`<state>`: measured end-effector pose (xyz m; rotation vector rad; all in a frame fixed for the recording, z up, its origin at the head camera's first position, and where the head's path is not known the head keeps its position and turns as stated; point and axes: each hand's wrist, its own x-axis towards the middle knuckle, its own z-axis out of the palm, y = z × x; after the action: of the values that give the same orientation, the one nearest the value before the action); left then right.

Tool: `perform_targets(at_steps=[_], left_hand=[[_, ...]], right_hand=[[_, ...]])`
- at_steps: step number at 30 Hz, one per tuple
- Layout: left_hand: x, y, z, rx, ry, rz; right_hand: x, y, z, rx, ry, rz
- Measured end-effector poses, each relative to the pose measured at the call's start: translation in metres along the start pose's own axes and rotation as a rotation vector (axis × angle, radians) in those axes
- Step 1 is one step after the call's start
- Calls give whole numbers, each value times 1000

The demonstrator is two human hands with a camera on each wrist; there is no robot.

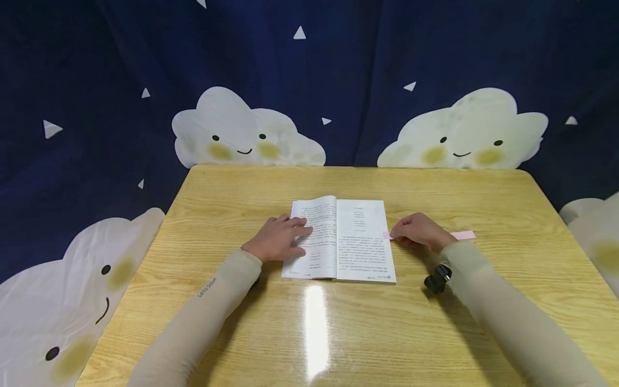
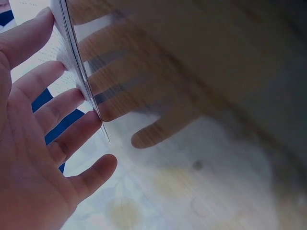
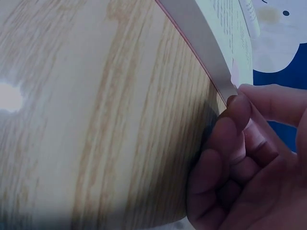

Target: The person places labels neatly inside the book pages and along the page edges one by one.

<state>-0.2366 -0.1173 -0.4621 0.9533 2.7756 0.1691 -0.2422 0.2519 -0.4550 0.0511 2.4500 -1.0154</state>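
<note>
An open book [image 1: 365,231] with printed pages lies on the table. My left hand [image 1: 278,239] rests on its left page, fingers spread; in the left wrist view those fingers [image 2: 72,100] lie against the page near its outer edge. My right hand [image 1: 418,231] is just beyond the book's right edge, pinching a pink paper strip [image 1: 464,235] between thumb and fingertips. One short end of the strip overlaps the right page, and its long end sticks out to the right past the wrist. In the right wrist view the pinch [image 3: 240,96] is right at the page block's edge.
The wooden table [image 1: 232,188] has a glossy surface with a bright light reflection [image 1: 316,328] in front of the book. A dark blue cloth [image 1: 348,80] printed with smiling clouds hangs behind the table and down its sides.
</note>
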Motion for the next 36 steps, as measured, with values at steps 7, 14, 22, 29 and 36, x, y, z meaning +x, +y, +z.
perform_targets(at_steps=[7,14,22,29,36], left_hand=[[1,-1,2,10,2,-5],[1,-1,3,12,5,2],[2,-1,2,16,-3,-5],[3,0,2,18,-7,0],[4,-1,2,15,-9,-7]], right_hand=[[-1,-1,0,14,0,9],[-2,-3,1,4,4,5],[-1,-2,2,-19,15,5],[-3,-3,3,-52,17,-10],[-2,-5,4,-110,23,23]])
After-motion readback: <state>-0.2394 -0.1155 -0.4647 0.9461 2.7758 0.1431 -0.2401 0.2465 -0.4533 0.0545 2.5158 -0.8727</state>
